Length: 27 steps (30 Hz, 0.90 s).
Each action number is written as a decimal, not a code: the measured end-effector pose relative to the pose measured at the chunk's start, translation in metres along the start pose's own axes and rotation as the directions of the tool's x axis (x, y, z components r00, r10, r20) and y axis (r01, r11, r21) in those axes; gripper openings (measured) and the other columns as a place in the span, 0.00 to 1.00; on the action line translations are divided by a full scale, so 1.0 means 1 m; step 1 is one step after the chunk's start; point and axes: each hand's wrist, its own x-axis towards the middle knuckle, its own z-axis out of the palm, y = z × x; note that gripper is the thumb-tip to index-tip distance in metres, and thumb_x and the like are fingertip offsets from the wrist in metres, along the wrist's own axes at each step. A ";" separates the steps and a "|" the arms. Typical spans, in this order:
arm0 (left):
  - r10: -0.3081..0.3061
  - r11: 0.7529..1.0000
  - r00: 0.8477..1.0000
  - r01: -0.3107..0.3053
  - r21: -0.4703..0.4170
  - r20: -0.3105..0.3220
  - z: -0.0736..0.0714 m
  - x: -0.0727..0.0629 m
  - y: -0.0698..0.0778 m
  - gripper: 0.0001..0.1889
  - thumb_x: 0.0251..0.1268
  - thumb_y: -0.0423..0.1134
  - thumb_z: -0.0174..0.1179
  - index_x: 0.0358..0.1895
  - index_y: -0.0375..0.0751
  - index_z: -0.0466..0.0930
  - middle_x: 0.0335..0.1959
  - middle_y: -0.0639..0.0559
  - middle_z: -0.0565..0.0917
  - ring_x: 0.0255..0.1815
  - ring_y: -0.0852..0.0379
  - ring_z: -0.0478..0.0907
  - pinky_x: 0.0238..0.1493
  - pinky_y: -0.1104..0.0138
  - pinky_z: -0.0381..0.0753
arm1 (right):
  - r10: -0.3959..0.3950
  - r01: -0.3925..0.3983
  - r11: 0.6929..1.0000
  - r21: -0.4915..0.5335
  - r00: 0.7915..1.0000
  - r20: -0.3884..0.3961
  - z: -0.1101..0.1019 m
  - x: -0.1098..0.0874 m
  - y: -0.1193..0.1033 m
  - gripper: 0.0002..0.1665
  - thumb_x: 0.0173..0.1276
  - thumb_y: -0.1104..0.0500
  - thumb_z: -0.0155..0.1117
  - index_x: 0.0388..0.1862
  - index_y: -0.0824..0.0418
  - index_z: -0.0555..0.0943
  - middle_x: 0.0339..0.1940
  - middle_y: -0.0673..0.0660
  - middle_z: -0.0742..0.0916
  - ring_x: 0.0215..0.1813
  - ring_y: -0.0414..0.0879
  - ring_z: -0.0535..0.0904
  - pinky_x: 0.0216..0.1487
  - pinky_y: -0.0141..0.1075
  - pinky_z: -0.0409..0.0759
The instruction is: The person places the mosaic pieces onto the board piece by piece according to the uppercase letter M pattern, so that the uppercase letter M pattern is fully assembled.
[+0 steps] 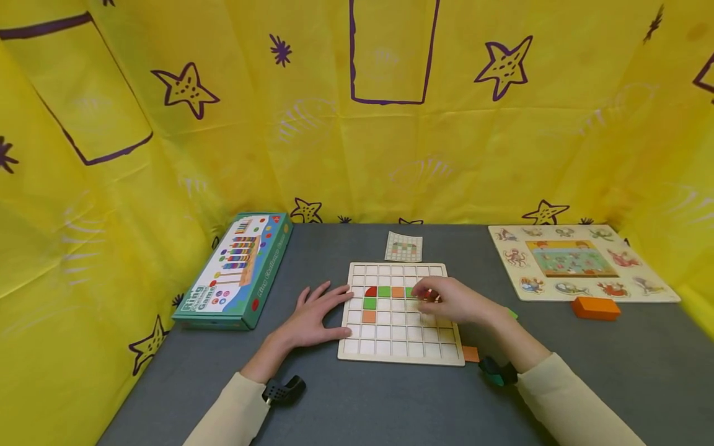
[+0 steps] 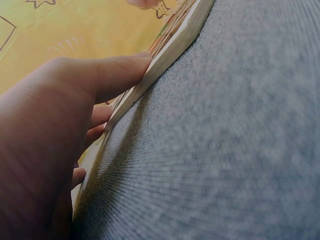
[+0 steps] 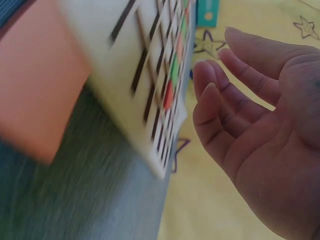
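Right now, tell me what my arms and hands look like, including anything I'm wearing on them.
Your left hand and right hand are both ungloved. The left sleeve and right sleeve are plain cream and long. Each wrist wears a black camera; the left wrist camera is curved, with small holes.

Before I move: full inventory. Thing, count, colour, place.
grid board: 1, pale wood, table centre
tiles: at least 7, red, green, orange, on grid board
loose tile: 1, orange, by board's near right corner
half-hidden piece: 1, green, beyond right forearm
pattern card: 1, cream, beyond board
game box: 1, green and white, table left
sea-animal puzzle: 1, pale wood, table right
block: 1, orange, at puzzle's near edge
table: 1, grey, below
curtain: 1, yellow, back and sides
wrist devices: 2, black, on wrists
sleeves: 2, cream, forearms
left hand: 1, bare, board's left edge
right hand: 1, bare, over board
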 end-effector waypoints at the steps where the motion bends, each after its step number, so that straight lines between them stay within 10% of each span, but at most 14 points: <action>1: 0.001 1.000 1.000 -0.001 0.000 -0.001 0.000 0.000 0.000 0.41 0.63 0.65 0.62 0.77 0.54 0.66 0.79 0.55 0.61 0.81 0.40 0.44 0.70 0.34 0.32 | 0.006 -0.006 1.000 0.001 1.000 -0.003 -0.002 -0.003 0.003 0.13 0.69 0.63 0.69 0.51 0.66 0.82 0.41 0.51 0.84 0.40 0.44 0.78 0.42 0.38 0.79; 27: -0.017 1.000 1.000 0.017 0.008 0.002 0.001 0.000 0.000 0.42 0.63 0.67 0.61 0.77 0.55 0.66 0.79 0.56 0.61 0.81 0.41 0.44 0.70 0.35 0.32 | 0.142 -0.144 0.989 -0.034 0.988 -0.063 -0.031 -0.078 0.056 0.18 0.68 0.58 0.71 0.53 0.64 0.82 0.45 0.52 0.85 0.40 0.42 0.78 0.41 0.37 0.78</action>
